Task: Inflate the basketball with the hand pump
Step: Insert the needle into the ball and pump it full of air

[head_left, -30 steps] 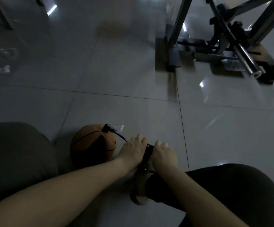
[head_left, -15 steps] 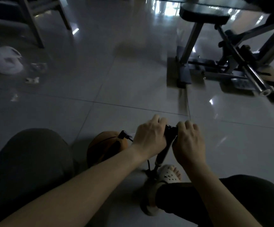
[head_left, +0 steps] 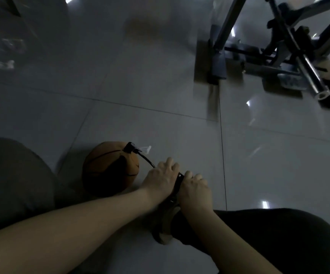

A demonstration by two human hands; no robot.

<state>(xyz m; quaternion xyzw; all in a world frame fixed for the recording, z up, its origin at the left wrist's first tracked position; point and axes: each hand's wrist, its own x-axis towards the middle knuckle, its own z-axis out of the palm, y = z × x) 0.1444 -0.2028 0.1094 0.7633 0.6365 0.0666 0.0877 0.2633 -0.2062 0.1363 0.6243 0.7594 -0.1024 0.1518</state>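
**Both hands low on the pump handle**

We hold our left hand (head_left: 161,178) and right hand (head_left: 194,189) side by side on the black pump handle (head_left: 179,179), fingers curled over it so both arms can press evenly. It sits low, just above our sandalled foot (head_left: 166,224), which we judge pins the pump's base. The basketball (head_left: 109,169) rests on the tiled floor (head_left: 160,86) beside our left knee, the hose (head_left: 146,160) plugged in at its top. Open floor lies ahead; the metal bench frame (head_left: 278,56) stands well apart.
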